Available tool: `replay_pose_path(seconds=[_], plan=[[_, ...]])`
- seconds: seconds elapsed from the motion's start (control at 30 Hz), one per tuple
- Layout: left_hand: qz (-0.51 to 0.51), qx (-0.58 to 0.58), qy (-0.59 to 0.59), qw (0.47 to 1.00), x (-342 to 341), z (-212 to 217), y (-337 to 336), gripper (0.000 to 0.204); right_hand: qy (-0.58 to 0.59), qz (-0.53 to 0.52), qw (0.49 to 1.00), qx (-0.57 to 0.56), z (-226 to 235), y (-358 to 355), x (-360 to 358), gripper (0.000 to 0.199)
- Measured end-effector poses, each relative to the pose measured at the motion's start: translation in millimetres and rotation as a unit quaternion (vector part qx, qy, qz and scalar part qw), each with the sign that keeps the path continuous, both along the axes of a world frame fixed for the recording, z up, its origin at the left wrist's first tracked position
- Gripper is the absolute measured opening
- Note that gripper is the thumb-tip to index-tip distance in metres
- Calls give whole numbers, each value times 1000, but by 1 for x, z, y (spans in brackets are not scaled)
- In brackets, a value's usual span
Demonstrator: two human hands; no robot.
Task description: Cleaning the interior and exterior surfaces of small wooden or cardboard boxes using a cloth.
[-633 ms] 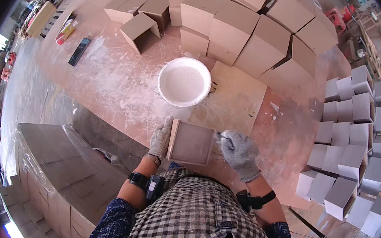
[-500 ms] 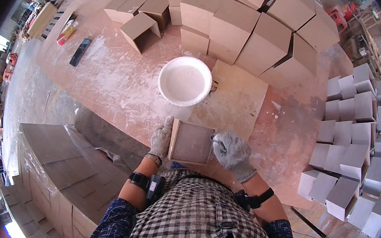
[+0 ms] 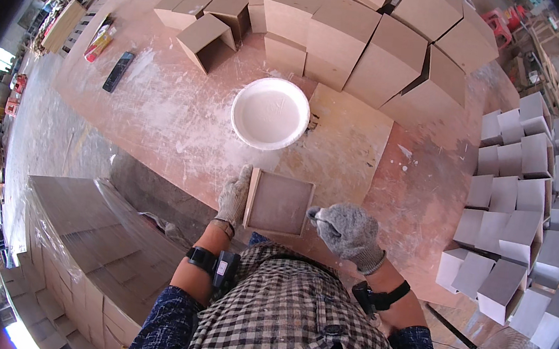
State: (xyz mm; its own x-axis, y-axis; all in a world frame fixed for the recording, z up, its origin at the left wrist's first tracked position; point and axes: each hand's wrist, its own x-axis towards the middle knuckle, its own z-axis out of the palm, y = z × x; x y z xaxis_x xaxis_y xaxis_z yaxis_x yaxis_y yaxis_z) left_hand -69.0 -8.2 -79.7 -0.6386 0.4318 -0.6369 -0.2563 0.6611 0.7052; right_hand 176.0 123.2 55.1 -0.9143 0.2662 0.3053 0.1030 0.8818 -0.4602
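Observation:
A square, light-brown box (image 3: 280, 204) with a pale rim and a greyish recessed face sits in front of my body. My gloved left hand (image 3: 233, 195) grips its left side, thumb pointing up along the edge. Just off the box's right edge, my right hand (image 3: 347, 231), in a grey knit glove, is closed with the fingers curled in. Whatever it may hold is too small or hidden to make out. Beyond the box stands a round white basin (image 3: 271, 114) with white powdery or pasty stuff inside.
Stacked brown boxes (image 3: 338, 34) line the table's far side. Many grey-and-white boxes (image 3: 491, 231) stand in rows at right. A wrapped stack of boxes (image 3: 95, 244) is at lower left. A thin board (image 3: 352, 134) lies beside the basin; a dark oblong object (image 3: 118, 72) lies far left.
My right hand has drawn slightly right, away from the box's edge, and turned a little. The box has shifted slightly left and tilted more face-up, with my left hand still on it.

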Motion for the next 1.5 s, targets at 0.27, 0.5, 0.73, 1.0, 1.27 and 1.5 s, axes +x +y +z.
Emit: replay_pose_path(seconds=[0.27,0.5,0.73,1.0,1.27,1.5], plan=[[-140,-67,115,981,1,5,0,57,-96,91,991,-16,-16,-28,14,11],[-147,-47,139,978,8,31,-4,49,8,-131,991,15,1,-3,18,8],[-34,-15,27,999,13,50,15,80,-108,-250,962,-8,15,6,-68,10],[-95,-4,121,988,6,16,-4,71,-46,-194,979,48,17,-31,-157,13],[-64,20,15,998,13,64,2,77,-147,-164,968,123,4,1,-99,10],[-88,17,48,995,12,60,6,69,-165,-311,914,-202,-58,58,-11,17]])
